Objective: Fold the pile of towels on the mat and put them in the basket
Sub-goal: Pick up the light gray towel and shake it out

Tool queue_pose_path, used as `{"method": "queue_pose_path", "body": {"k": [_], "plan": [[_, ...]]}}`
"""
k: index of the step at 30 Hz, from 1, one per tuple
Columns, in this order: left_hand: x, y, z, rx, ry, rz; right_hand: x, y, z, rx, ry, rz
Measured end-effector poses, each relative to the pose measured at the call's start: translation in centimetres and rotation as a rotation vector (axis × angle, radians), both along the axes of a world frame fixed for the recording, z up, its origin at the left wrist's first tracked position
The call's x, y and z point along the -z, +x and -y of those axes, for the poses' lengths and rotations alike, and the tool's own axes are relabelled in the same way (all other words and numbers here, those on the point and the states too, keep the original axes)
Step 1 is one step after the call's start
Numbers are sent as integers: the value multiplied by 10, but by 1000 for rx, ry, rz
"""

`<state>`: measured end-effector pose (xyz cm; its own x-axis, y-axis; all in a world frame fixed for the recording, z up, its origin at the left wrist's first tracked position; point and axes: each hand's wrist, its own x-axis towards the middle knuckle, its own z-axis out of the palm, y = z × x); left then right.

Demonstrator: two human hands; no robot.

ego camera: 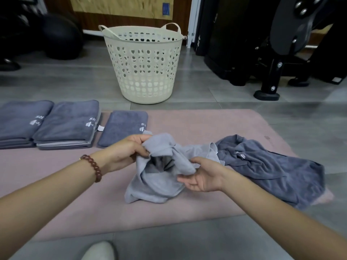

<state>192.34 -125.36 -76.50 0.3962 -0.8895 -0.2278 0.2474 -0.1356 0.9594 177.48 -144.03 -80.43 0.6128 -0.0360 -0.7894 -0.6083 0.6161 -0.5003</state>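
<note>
At nine o'clock the left edge cuts off the outermost stack (20,122). The print (35,121) on it is too blurred to read. The basket (144,72) at twelve hides its inside. At six, a pale shape (99,251) is cropped and cannot be identified. Fingertips of the left hand (127,151) vanish inside the light towel (155,184).

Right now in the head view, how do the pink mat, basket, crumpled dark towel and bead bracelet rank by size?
1. pink mat
2. basket and crumpled dark towel, about alike; the basket stands farther off, so unranked
3. bead bracelet
</note>
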Motion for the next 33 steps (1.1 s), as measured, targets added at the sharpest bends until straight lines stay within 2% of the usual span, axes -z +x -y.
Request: {"method": "queue_pose_path", "body": {"k": [3, 7, 9, 10, 13, 15, 16, 18, 20, 23, 25, 28, 33], "plan": [[-14, 3, -1, 3, -53, 42, -16, 7, -4, 83, -2, 122], [-27, 3, 7, -83, 16, 230, -29, 22, 10, 544, -287, 233], [-28, -2, 13, -147, 12, 265, -49, 21, 12, 625, -438, 341], [-28, -10, 15, -146, -3, 326, -63, 17, 7, 575, -525, 412], [-32, -34, 25, -19, -54, 707, -100, 5, -18, 251, -737, 652], [-36, -48, 36, -35, -152, 851, -109, 2, -31, 33, -690, 753], [-38, -52, 42, -114, -204, 867, -112, 0, -35, -59, -643, 774], [-45, -53, 49, -303, -280, 827, -115, -1, -36, -143, -598, 811], [-52, -43, 48, -336, -292, 785, -115, 3, -31, -82, -659, 820], [-69, -30, 39, -266, -278, 783, -109, 7, -19, 1, -993, 835], [-81, -26, 36, -304, -283, 793, -99, 11, -11, -93, -1166, 855], [-97, -24, 37, -438, -342, 703, -79, 19, -4, -306, -1283, 720], [-110, -22, 38, -551, -411, 526, -45, 19, -2, -523, -1267, 655]]}}
